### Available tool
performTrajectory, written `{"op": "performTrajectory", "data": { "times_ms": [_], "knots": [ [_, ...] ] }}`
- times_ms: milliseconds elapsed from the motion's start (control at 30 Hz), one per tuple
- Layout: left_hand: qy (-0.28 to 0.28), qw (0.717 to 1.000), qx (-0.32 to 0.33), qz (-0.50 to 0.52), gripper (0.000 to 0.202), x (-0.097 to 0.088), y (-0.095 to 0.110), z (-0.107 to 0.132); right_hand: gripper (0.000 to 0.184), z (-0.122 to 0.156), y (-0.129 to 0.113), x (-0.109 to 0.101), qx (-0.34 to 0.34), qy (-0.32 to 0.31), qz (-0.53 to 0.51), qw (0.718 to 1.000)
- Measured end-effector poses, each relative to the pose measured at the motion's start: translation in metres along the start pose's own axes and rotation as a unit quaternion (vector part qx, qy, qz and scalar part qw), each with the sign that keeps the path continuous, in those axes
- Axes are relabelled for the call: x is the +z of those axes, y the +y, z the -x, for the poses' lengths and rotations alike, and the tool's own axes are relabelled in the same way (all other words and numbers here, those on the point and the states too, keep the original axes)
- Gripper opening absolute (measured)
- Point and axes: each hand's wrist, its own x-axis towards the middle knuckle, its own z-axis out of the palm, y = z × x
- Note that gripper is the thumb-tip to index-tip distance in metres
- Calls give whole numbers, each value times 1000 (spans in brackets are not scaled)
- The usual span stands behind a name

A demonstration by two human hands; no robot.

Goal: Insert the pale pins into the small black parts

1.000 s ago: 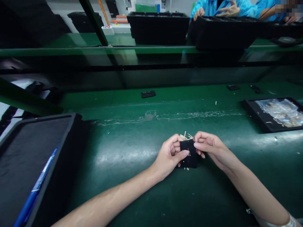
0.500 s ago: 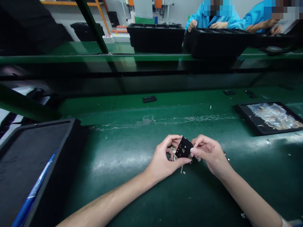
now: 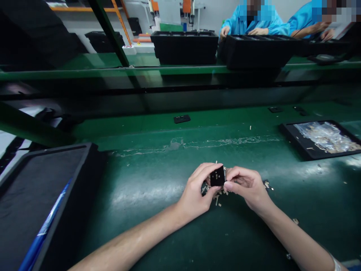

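Between left hand [image 3: 194,192], right hand [image 3: 248,186], pinched black part [image 3: 217,176].

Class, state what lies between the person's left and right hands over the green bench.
In the head view, a small square black part sits between left hand and right hand, pale scraps beneath it.

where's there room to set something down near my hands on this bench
The widest free patch is the green bench between the black tray and your left hand. A smaller one lies between your right hand and the tray with a clear bag, though scraps dot it. It's crowded around the black piece, among tan scraps.
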Motion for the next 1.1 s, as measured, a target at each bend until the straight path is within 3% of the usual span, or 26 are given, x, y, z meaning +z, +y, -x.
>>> {"op": "performTrajectory", "data": {
  "times_ms": [133, 267, 433, 633, 867, 1100],
  "knots": [
    [1, 995, 92, -42, 41, -1, -4, 0, 14, -3, -5, -1, 34, -26, -12, 999],
    [-1, 991, 117, -59, 43, -1, -8, -1, 20, -6, -8, 0, 89, -44, -50, 994],
    [2, 992, 104, -70, 41, -2, -7, -1, 22, -6, -6, -2, 142, -59, -90, 984],
    [34, 995, 60, -71, 41, 0, -4, -1, 24, -8, 0, -5, 112, -49, -122, 985],
    [98, 983, 66, -140, 44, -2, 4, 1, 20, -11, 2, -7, 111, -49, -149, 981],
    [94, 983, 35, -151, 43, -1, 5, 2, 22, -10, 1, -4, 102, -46, -148, 983]
  ]
}}
